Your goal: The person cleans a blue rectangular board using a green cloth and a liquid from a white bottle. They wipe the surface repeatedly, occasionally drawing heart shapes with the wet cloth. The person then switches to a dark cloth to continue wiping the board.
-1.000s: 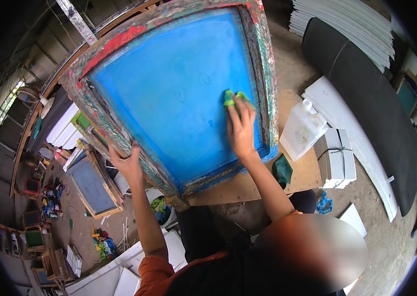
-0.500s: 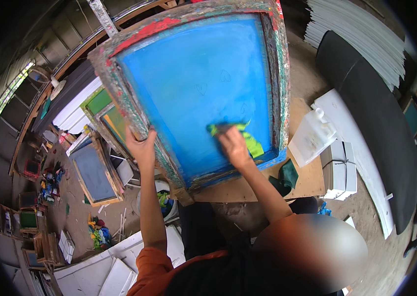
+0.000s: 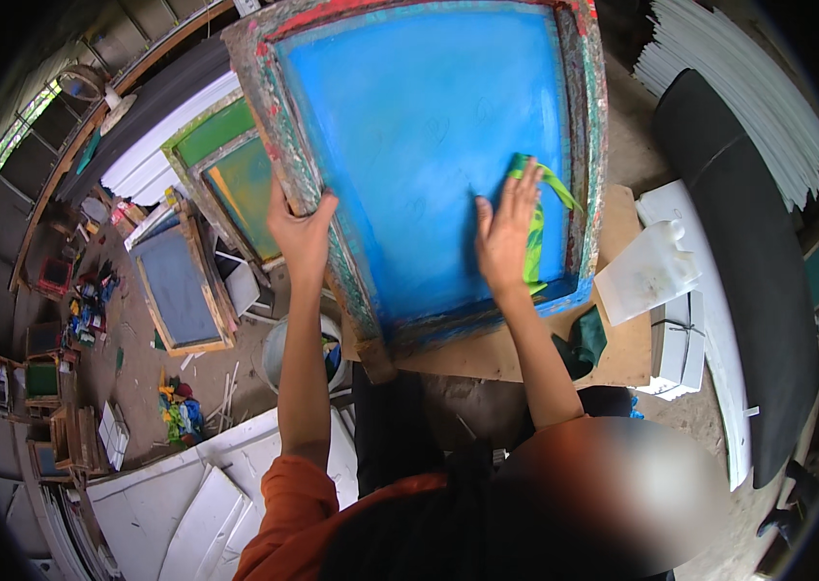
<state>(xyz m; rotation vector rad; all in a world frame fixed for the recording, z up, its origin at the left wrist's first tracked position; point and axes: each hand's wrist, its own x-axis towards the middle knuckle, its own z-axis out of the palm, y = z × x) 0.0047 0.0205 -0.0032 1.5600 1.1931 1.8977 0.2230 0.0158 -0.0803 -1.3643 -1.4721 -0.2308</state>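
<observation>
A large wooden screen-printing frame (image 3: 297, 136), crusted with red, green and grey paint, stands tilted in front of me. Its mesh (image 3: 409, 107) is blue, with faint heart outlines near the middle. My left hand (image 3: 301, 234) is closed around the frame's left side, thumb on the near face. On the lower right of the mesh, my right hand (image 3: 506, 242) lies flat, fingers stretched and thumb apart. Beneath and beside those fingers a yellow-green and dark green rag (image 3: 534, 242) is pressed against the mesh.
Under the frame is a brown board (image 3: 627, 349) bearing a dark green cloth (image 3: 586, 341) and a translucent jug (image 3: 649, 276). More screens (image 3: 177, 281) lean at left near a white bucket (image 3: 283, 353). A long black panel (image 3: 743, 242) and stacked white sheets (image 3: 729, 87) stand at right.
My right hand has slid up and right across the mesh with the rag, its bent fingers now stretched flat. The frame sits farther right and higher in view; my left hand keeps its hold.
</observation>
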